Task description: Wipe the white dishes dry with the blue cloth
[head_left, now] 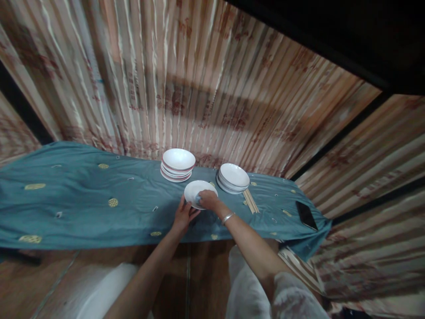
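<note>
A white plate [196,186] is tilted above the cloth-covered table, held at its near left rim by my left hand [183,215], thumb on top and fingers beneath. My right hand [208,200] is closed on a small pale-bluish cloth [198,199] and presses it against the plate's inner face. Behind the plate, to the left, stands a stack of white dishes with reddish rims [178,159]. Farther right is a second stack of white dishes with dark rims [234,175]. Several wooden chopsticks [250,201] lie beside that second stack.
A teal patterned cloth [83,199] covers the long narrow table. A black phone [306,215] lies near the right end. Striped curtains [186,88] hang close behind, with dark metal bars [341,135] at the sides. A white rounded seat [109,288] stands at the lower left.
</note>
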A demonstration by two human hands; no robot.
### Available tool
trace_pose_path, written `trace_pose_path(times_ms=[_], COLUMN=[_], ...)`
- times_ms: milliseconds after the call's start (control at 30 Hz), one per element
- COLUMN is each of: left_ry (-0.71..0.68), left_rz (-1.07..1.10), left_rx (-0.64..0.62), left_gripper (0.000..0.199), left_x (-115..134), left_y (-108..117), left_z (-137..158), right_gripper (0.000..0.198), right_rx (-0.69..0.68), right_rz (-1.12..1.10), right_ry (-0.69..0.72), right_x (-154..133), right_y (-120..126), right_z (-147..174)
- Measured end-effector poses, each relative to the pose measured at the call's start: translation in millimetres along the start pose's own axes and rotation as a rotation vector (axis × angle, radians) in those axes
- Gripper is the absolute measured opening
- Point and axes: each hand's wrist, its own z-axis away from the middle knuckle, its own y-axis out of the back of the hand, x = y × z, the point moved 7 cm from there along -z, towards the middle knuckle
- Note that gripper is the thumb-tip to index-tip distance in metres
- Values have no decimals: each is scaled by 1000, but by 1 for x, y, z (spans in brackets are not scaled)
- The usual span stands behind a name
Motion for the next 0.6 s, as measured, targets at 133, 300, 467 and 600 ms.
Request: trace_pose_path(times_ms=[133, 300, 467, 600], left_ry=[5, 1, 3, -1], left_rz=[7, 14, -7, -29], left_rx=[18, -10, -17, 3], left_gripper=[63, 65, 66, 66], left_x=[2, 2, 2, 4], left_y=[0, 0, 0, 1], left_z=[2, 1, 0, -1], right_gripper=[27, 22, 21, 23], right_rx=[-38, -58, 21, 99], right_rz=[-35, -118, -495, -1067], right_ry=[32, 68, 71, 44], right_x=[-3, -6, 4, 25], right_y=[2, 8, 15, 6], right_z=[10, 19, 38, 64])
